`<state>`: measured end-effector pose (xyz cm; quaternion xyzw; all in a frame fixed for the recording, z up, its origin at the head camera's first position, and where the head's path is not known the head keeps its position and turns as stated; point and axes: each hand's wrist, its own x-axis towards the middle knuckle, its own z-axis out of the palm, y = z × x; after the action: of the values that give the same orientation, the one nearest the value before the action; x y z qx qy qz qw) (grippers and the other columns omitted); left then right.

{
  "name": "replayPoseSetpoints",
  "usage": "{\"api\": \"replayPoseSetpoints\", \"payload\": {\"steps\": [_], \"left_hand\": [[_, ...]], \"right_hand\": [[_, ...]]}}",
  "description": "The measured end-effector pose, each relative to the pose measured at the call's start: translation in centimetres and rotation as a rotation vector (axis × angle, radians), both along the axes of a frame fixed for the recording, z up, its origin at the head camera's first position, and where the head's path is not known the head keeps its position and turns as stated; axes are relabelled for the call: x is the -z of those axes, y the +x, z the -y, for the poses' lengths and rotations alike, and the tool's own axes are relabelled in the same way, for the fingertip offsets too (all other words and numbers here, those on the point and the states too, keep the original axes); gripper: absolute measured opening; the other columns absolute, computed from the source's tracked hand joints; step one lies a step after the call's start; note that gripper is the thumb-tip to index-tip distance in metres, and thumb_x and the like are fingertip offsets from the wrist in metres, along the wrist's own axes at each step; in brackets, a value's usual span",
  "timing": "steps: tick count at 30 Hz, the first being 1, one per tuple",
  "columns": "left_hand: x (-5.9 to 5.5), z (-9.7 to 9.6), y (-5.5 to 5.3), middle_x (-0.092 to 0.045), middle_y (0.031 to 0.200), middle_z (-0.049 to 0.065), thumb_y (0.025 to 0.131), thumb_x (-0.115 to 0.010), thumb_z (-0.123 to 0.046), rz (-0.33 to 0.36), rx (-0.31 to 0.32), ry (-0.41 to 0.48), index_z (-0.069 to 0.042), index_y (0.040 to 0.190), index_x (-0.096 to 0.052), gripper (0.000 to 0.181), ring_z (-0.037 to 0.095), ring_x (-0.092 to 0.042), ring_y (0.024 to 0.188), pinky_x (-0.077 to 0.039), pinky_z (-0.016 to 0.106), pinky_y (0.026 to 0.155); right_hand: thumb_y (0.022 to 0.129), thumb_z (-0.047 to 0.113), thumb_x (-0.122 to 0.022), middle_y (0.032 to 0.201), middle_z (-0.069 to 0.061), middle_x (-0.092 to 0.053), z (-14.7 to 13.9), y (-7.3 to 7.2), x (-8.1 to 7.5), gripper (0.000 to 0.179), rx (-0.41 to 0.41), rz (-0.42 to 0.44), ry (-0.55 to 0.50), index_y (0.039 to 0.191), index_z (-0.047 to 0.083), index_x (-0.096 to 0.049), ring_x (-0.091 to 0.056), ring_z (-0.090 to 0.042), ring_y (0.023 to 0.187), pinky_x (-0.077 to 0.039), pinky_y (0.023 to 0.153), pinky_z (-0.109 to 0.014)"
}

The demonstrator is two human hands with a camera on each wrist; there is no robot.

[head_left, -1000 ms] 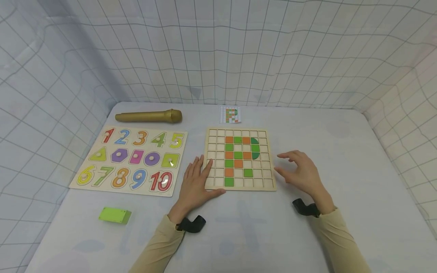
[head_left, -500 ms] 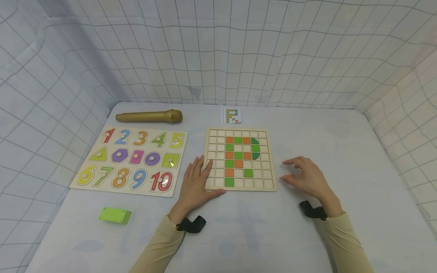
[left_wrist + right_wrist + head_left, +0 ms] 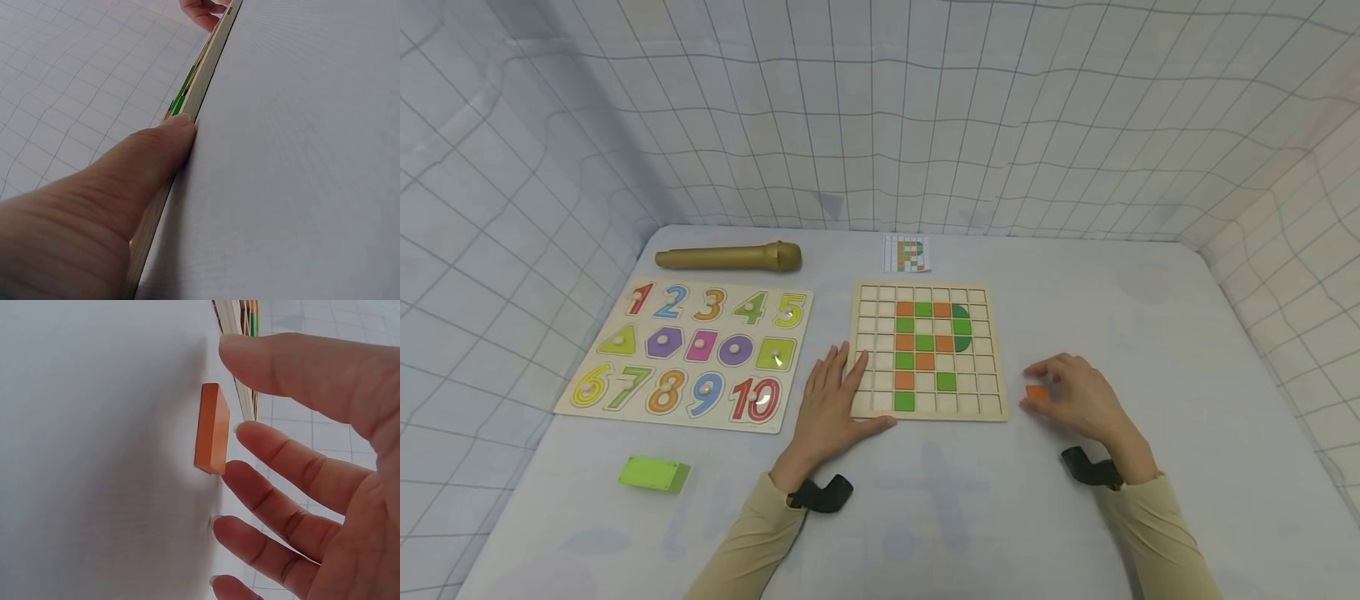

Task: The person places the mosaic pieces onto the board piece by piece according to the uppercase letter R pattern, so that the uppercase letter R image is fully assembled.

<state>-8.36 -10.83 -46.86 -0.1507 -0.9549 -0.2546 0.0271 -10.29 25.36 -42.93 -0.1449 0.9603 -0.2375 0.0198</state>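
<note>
A square wooden grid board (image 3: 977,403) lies in the middle of the table, with green and orange tiles in some cells. My left hand (image 3: 831,417) rests on its near left corner, fingers spread straight and the thumb along the front edge. Right of the board, my right hand (image 3: 1078,404) is over a loose orange square tile (image 3: 211,430). In the right wrist view the thumb and fingers stand apart around that tile, without pinching it. A small pattern card (image 3: 907,253) lies behind the board.
A number and shape puzzle board (image 3: 677,417) lies on the left. Behind it is a gold microphone (image 3: 730,256), and in front a bright green block (image 3: 652,473). Grid-patterned cloth walls (image 3: 925,117) stand behind and at both sides.
My right hand has moved right, away from the board, and lowered over the orange tile, which now shows between thumb and fingers. The left hand stays put.
</note>
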Motion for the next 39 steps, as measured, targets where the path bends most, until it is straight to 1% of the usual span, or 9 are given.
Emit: {"api": "replayPoseSetpoints", "payload": {"steps": [5, 10, 14, 17, 21, 26, 30, 34, 39], "left_hand": [[0.0, 0.0, 0.0, -0.018, 0.154, 0.019, 0.072, -0.072, -0.059, 0.0, -0.001, 0.001, -0.006, 0.148, -0.032, 0.101, 0.031, -0.006, 0.142, -0.003, 0.045, 0.113], [0.1, 0.0, 0.0, -0.017, 0.154, 0.019, 0.072, -0.071, -0.06, 0.002, -0.002, -0.004, -0.006, 0.148, -0.032, 0.101, 0.03, -0.005, 0.143, -0.002, 0.044, 0.113], [0.2, 0.1, 0.0, -0.018, 0.154, 0.019, 0.072, -0.071, -0.06, -0.003, 0.0, -0.001, -0.006, 0.148, -0.032, 0.101, 0.03, -0.005, 0.142, -0.002, 0.045, 0.113], [0.2, 0.1, -0.1, -0.018, 0.154, 0.019, 0.073, -0.07, -0.06, -0.006, 0.003, -0.004, -0.006, 0.148, -0.031, 0.101, 0.03, -0.005, 0.142, -0.002, 0.045, 0.113], [0.1, 0.0, 0.0, -0.017, 0.154, 0.019, 0.073, -0.07, -0.061, -0.007, 0.006, -0.01, -0.006, 0.148, -0.031, 0.101, 0.031, -0.005, 0.142, -0.002, 0.044, 0.113], [0.0, 0.0, 0.0, -0.016, 0.154, 0.019, 0.073, -0.07, -0.061, 0.0, 0.007, -0.012, -0.006, 0.149, -0.031, 0.101, 0.031, -0.005, 0.142, -0.002, 0.044, 0.113], [-0.1, -0.1, 0.0, -0.016, 0.154, 0.019, 0.073, -0.07, -0.06, 0.009, 0.003, -0.009, -0.006, 0.148, -0.031, 0.101, 0.031, -0.005, 0.142, -0.003, 0.045, 0.113], [-0.1, -0.1, 0.0, -0.017, 0.154, 0.019, 0.073, -0.071, -0.06, 0.009, 0.001, -0.008, -0.006, 0.148, -0.031, 0.101, 0.031, -0.006, 0.142, -0.004, 0.046, 0.113], [-0.1, 0.0, 0.0, -0.017, 0.154, 0.019, 0.073, -0.071, -0.06, 0.003, 0.001, -0.006, -0.006, 0.148, -0.031, 0.101, 0.031, -0.006, 0.142, -0.003, 0.046, 0.113]], "right_hand": [[0.075, 0.024, -0.08, 0.098, -0.008, -0.062, -0.2, 0.2, -0.1, 0.033, 0.002, 0.013, 0.022, 0.101, 0.007, -0.071, -0.053, -0.026, 0.087, -0.042, 0.071, -0.042], [0.078, 0.024, -0.077, 0.097, -0.007, -0.065, -0.5, 0.5, -0.3, 0.025, 0.016, 0.028, 0.026, 0.098, 0.009, -0.073, -0.056, -0.026, 0.086, -0.044, 0.07, -0.042], [0.079, 0.024, -0.076, 0.095, -0.004, -0.065, -0.6, 0.7, -0.3, 0.02, 0.025, 0.038, 0.004, 0.094, 0.01, -0.074, -0.057, -0.024, 0.085, -0.045, 0.07, -0.039], [0.077, 0.022, -0.078, 0.091, -0.002, -0.064, -0.5, 0.7, -0.3, 0.019, 0.02, 0.061, -0.024, 0.091, 0.01, -0.071, -0.055, -0.023, 0.084, -0.043, 0.069, -0.038], [0.078, 0.019, -0.078, 0.085, 0.002, -0.06, -0.3, 0.8, -0.3, 0.018, 0.014, 0.08, -0.04, 0.089, 0.013, -0.065, -0.052, -0.02, 0.077, -0.042, 0.064, -0.035], [0.08, 0.02, -0.077, 0.077, 0.007, -0.059, 0.2, 1.0, -0.3, 0.016, 0.015, 0.07, -0.079, 0.087, 0.016, -0.063, -0.049, -0.014, 0.066, -0.04, 0.057, -0.028], [0.081, 0.019, -0.077, 0.076, 0.007, -0.059, 0.9, 1.2, -0.5, 0.017, -0.007, 0.056, -0.154, 0.085, 0.015, -0.061, -0.047, -0.012, 0.062, -0.037, 0.052, -0.025], [0.08, 0.018, -0.078, 0.076, 0.007, -0.058, 2.1, 1.1, -0.7, 0.017, -0.049, 0.09, -0.229, 0.085, 0.015, -0.062, -0.046, -0.011, 0.059, -0.036, 0.049, -0.024], [0.08, 0.022, -0.078, 0.073, 0.009, -0.057, 3.7, 0.8, -0.7, 0.017, -0.101, 0.121, -0.253, 0.084, 0.019, -0.062, -0.046, -0.01, 0.057, -0.035, 0.048, -0.023]]}}
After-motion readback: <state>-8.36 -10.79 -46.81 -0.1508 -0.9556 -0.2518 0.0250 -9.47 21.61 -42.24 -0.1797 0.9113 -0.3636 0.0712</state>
